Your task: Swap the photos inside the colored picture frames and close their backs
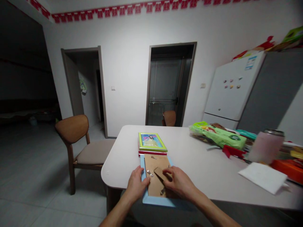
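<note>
A light-blue picture frame [157, 201] lies face down at the table's near edge, its brown backing board [152, 187] uppermost. Small metal clips [150, 173] sit around the board. My left hand [136, 184] grips the frame's left side, thumb over the board's edge. Between the thumb and fingers of my right hand [178, 181] is the brown stand [159, 171], lifted at an angle off the backing. The frame's right side is partly hidden by that hand. Just beyond, a yellow-green picture frame [163, 148] with a figure in its picture rests on a red one [153, 153].
On the white table's [180, 138] right side are a green packet [227, 138], a pink jar-like container [266, 146], white tissue [264, 177] and an orange object [290, 170]. A wooden chair [73, 129] stands at left. A fridge [232, 85] is behind at right.
</note>
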The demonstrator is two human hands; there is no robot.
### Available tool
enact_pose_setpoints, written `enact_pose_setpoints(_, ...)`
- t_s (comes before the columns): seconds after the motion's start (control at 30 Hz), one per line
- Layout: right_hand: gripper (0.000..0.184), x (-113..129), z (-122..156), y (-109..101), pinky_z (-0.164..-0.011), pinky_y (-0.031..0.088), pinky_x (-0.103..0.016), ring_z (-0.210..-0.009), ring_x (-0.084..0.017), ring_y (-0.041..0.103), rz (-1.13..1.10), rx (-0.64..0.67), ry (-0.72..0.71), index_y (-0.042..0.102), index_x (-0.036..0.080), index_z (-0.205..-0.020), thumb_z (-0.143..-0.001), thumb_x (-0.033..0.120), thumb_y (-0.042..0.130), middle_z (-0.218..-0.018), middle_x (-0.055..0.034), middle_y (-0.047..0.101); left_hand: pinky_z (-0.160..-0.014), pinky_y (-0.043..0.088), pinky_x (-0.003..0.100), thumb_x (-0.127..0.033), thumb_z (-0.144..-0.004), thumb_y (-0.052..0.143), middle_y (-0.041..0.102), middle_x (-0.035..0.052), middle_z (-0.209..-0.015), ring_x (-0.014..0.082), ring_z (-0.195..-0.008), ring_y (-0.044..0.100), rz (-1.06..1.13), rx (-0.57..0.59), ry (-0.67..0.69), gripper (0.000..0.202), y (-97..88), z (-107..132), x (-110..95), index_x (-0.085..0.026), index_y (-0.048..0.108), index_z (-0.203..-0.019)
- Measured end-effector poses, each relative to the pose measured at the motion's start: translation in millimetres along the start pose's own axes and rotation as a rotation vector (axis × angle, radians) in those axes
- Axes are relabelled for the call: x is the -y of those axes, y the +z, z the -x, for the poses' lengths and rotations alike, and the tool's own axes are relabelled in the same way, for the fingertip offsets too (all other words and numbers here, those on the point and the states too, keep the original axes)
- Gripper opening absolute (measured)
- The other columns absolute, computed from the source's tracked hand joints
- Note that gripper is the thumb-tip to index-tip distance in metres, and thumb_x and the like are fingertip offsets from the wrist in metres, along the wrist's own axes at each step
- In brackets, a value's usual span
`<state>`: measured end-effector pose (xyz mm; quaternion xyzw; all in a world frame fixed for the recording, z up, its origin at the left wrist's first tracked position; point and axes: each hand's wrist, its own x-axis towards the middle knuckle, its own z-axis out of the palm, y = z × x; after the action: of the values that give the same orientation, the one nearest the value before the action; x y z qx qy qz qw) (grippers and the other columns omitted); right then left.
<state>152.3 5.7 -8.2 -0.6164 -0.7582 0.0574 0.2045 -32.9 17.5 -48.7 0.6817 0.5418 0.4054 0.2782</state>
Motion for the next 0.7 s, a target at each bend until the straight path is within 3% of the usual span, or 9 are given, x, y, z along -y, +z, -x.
enact_pose_setpoints(0.17,0.026,38,-7,-12,-0.071,0.038,-0.025,-0.079,-0.018,0.052,-0.052,-0.051,-0.063,0.064,0.021,-0.084,-0.063,0.027,0.051,-0.082,-0.0065,0.06,-0.072,0.044,0.026,-0.028,-0.071,0.044,0.062,0.006,-0.092,0.0164,-0.082,0.058,0.254,-0.014,-0.075,0.032,-12.6,-8,-7,-0.014,0.048,-0.099)
enact_pose_setpoints(0.3,0.033,54,-10,-11,-0.077,0.038,-0.027,-0.087,-0.019,0.051,-0.204,-0.052,-0.138,0.06,0.019,-0.095,-0.068,0.032,0.049,-0.092,-0.0072,0.06,-0.059,0.047,0.024,-0.031,-0.073,0.041,0.065,0.0029,-0.078,0.0154,-0.068,0.061,0.382,-0.039,-0.158,0.029,-45.6,-10,9,-0.014,0.048,-0.095)
enact_pose_setpoints(0.37,0.035,42,-11,-8,-0.078,0.038,-0.029,-0.088,-0.02,0.052,-0.223,-0.062,-0.119,0.059,0.017,-0.098,-0.07,0.034,0.046,-0.095,-0.0082,0.059,-0.057,0.046,0.024,-0.034,-0.07,0.045,0.064,0.0026,-0.075,0.0161,-0.066,0.061,0.397,-0.067,-0.2,0.029,-64.8,-8,24,-0.014,0.05,-0.09)
enact_pose_setpoints(0.47,0.035,5,-11,0,-0.078,0.039,-0.029,-0.086,-0.02,0.054,-0.144,-0.071,0.003,0.059,0.015,-0.097,-0.072,0.034,0.042,-0.094,-0.01,0.06,-0.055,0.045,0.024,-0.033,-0.068,0.048,0.064,0.0026,-0.072,0.0164,-0.064,0.061,0.371,-0.094,-0.256,0.027,-86.1,-7,48,-0.013,0.052,-0.085)
enact_pose_setpoints(0.6,0.041,-41,-8,11,-0.077,0.039,-0.03,-0.085,-0.021,0.055,0.007,-0.041,0.168,0.055,0.012,-0.104,-0.07,0.033,0.043,-0.094,-0.0125,0.06,-0.056,0.044,0.022,-0.022,-0.071,0.045,0.064,0.0032,-0.072,0.0152,-0.065,0.06,0.248,-0.104,-0.31,0.02,-96.0,-10,68,-0.012,0.053,-0.086)
enact_pose_setpoints(0.7,0.047,-54,-4,18,-0.075,0.04,-0.03,-0.085,-0.022,0.056,0.061,-0.014,0.222,0.05,0.011,-0.11,-0.069,0.032,0.043,-0.096,-0.0141,0.06,-0.057,0.042,0.021,-0.018,-0.07,0.047,0.062,0.0013,-0.07,0.015,-0.067,0.059,0.08,-0.14,-0.329,0.027,-97.5,-14,73,-0.011,0.05,-0.096)
